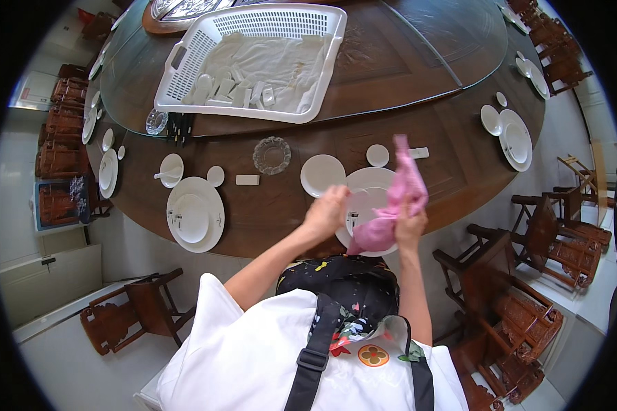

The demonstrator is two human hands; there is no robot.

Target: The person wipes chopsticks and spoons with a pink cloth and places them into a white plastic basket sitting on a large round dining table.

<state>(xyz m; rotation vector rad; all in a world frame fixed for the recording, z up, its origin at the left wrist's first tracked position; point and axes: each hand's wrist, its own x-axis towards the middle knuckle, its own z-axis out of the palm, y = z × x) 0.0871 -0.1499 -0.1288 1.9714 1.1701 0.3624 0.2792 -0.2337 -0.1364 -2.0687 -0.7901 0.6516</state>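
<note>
My right hand (pixel 410 226) grips a pink cloth napkin (pixel 409 187), which stands up above the fist and also hangs over the right part of a stacked white plate setting (pixel 360 180). My left hand (pixel 329 210) is at the left edge of those plates, blurred, with its fingers curled; whether it holds anything cannot be told. Just beyond it lies a white bowl or dish (pixel 323 174). A tiny white dish (pixel 378 155) sits behind the plates, and a white rectangular rest (pixel 418 153) is right of the napkin.
A white plastic basket (pixel 308 117) with small white pieces and spoons stands on the glass turntable (pixel 391 105). Glass ashtrays (pixel 271 155), black chopsticks (pixel 179 128) and another plate setting (pixel 195 215) are on the round wooden table (pixel 267 216). Carved wooden chairs (pixel 493 267) stand around.
</note>
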